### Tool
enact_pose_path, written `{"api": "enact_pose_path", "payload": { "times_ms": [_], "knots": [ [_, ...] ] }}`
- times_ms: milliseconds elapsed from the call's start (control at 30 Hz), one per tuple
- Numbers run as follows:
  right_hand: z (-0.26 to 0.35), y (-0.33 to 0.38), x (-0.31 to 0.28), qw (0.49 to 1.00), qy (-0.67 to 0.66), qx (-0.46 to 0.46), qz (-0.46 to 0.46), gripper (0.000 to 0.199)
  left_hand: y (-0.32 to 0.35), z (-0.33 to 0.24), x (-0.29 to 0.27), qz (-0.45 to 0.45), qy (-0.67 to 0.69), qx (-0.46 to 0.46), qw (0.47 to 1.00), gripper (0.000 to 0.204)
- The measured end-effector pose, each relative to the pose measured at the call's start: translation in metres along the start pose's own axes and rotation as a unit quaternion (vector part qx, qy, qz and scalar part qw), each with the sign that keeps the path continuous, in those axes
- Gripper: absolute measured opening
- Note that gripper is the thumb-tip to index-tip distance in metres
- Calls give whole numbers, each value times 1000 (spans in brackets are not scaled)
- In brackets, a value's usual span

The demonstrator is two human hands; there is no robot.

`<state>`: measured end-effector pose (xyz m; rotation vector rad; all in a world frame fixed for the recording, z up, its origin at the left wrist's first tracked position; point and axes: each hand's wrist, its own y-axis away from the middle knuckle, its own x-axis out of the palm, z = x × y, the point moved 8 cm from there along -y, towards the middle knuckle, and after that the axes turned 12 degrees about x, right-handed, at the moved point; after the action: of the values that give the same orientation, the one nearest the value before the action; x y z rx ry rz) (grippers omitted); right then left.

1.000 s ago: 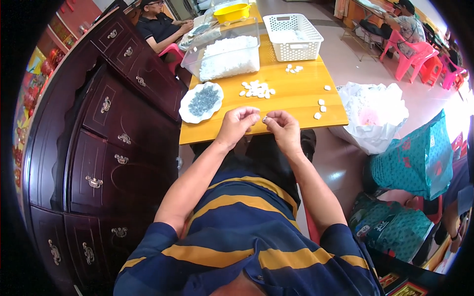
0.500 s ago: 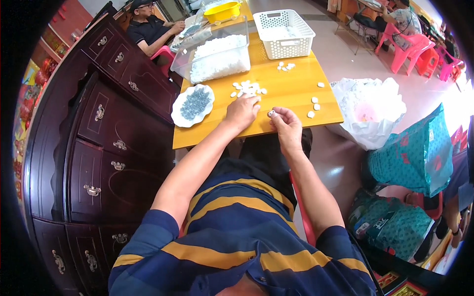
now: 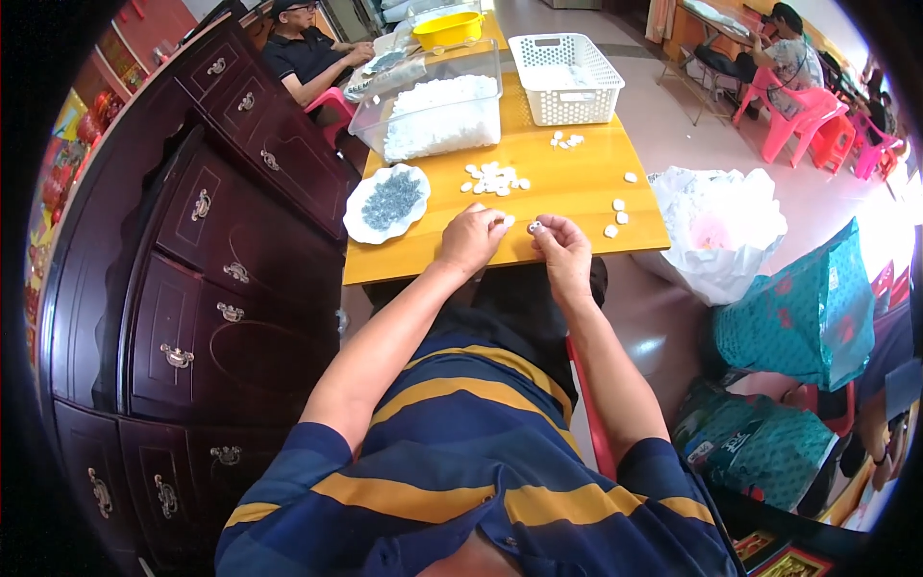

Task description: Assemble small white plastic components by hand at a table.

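Over the table's near edge, my left hand [image 3: 471,240] pinches a small white plastic piece [image 3: 509,221] between thumb and fingertips. Close to it on the right, my right hand [image 3: 565,252] grips another small white piece with dark spots [image 3: 535,227]. The two pieces are a little apart. Just beyond my hands lies a loose pile of white pieces [image 3: 492,177]. A scalloped white dish [image 3: 358,223] of small grey-blue parts [image 3: 392,199] stands left of my left hand. Several more white pieces [image 3: 619,217] lie near the table's right edge.
A clear bin [image 3: 370,125] heaped with white pieces and a white perforated basket [image 3: 574,108] stand farther back on the wooden table [image 3: 586,173]. A dark cabinet [image 3: 288,212] flanks the left. White [image 3: 721,231] and teal bags [image 3: 798,317] crowd the right. Other people sit beyond.
My left hand has drawn back slightly from the pile and now shows a white piece in its fingertips. My right hand stays nearly in place. The whole view has shifted a little.
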<state>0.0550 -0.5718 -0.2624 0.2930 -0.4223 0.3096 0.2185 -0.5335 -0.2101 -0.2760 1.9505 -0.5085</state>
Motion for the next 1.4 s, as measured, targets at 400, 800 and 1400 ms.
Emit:
{"api": "enact_pose_path", "payload": {
  "times_ms": [400,800,1400],
  "knots": [
    [2,-4,-4,1000,6,-14,-4,17,-17,-9,5,8,-11,-7,1000,19],
    [-3,-7,-7,1000,6,-2,0,14,-20,-11,13,0,22,-3,1000,14],
    [0,-1,0,999,22,-1,31,14,-1,-21,-3,-16,339,-38,940,22]
  ]
}}
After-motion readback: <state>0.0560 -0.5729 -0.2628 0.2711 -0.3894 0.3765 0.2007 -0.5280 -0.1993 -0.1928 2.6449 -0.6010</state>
